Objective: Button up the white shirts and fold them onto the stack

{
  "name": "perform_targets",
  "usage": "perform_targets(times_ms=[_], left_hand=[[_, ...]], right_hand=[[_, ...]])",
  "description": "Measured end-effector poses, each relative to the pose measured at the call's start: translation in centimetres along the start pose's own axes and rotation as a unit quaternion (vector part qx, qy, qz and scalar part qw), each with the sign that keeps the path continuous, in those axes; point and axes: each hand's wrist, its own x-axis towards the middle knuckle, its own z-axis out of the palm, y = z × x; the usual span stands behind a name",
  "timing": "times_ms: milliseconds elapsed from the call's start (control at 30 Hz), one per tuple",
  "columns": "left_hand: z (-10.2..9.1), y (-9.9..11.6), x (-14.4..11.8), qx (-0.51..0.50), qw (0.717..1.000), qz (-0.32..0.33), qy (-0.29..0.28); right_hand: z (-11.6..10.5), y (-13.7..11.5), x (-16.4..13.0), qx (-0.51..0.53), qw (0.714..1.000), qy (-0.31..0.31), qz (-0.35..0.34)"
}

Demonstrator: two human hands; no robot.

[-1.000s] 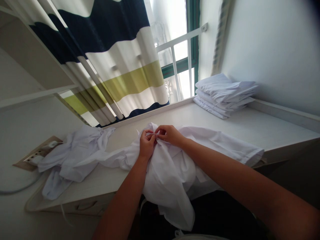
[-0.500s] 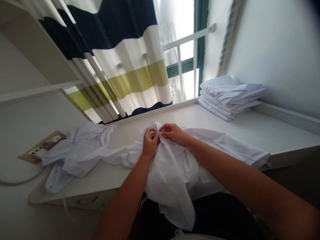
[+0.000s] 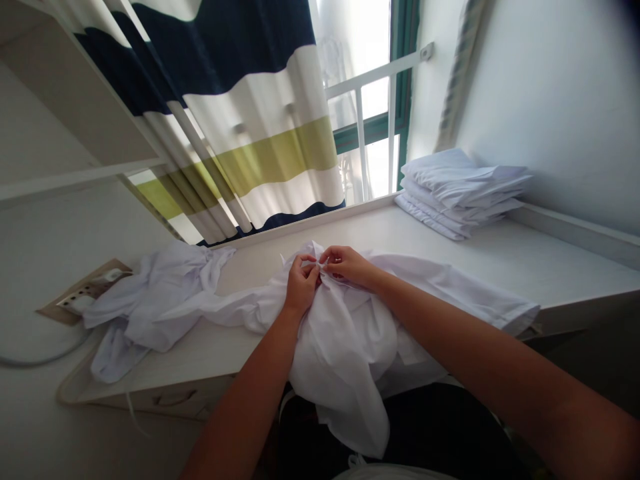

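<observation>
A white long-sleeved garment, looking like a shirt or coat (image 3: 345, 333), lies spread over the desk (image 3: 560, 260), its lower part hanging over the front edge toward my lap. My left hand (image 3: 302, 280) pinches the cloth near its upper middle. Close beside it, my right hand (image 3: 345, 265) also pinches the fabric, thumb and forefinger together. The fingertips of both hands nearly meet at one spot; whether a button is between them is too small to tell. One sleeve stretches out to the right under my right forearm.
A crumpled heap of white cloth (image 3: 155, 300) lies at the left, beside a power strip (image 3: 85, 293) with plugs. Folded white garments (image 3: 460, 193) are stacked at the back right. Behind the desk hang striped curtains (image 3: 260, 140) and a white window rail (image 3: 375, 80). A drawer handle (image 3: 175, 399) sits below the edge.
Almost nothing differs. Both hands keep their pinch on the cloth at the same place, with only tiny finger shifts and a slight drift of the camera view.
</observation>
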Motion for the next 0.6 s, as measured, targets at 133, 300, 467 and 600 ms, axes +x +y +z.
perform_targets(times_ms=[133,300,467,600], left_hand=[[0.01,-0.04,0.03,-0.01,1.0,-0.011,0.005],[0.0,-0.1,0.03,-0.013,1.0,-0.008,0.003],[0.02,-0.02,-0.07,-0.012,1.0,-0.005,-0.006],[0.01,-0.04,-0.04,-0.002,1.0,-0.006,-0.01]], right_hand=[[0.06,-0.07,-0.13,-0.009,1.0,0.004,0.0],[0.0,0.08,-0.09,-0.004,1.0,0.005,-0.004],[-0.24,0.26,0.18,-0.014,1.0,0.006,-0.005],[-0.32,0.25,0.38,-0.02,1.0,0.008,-0.002]])
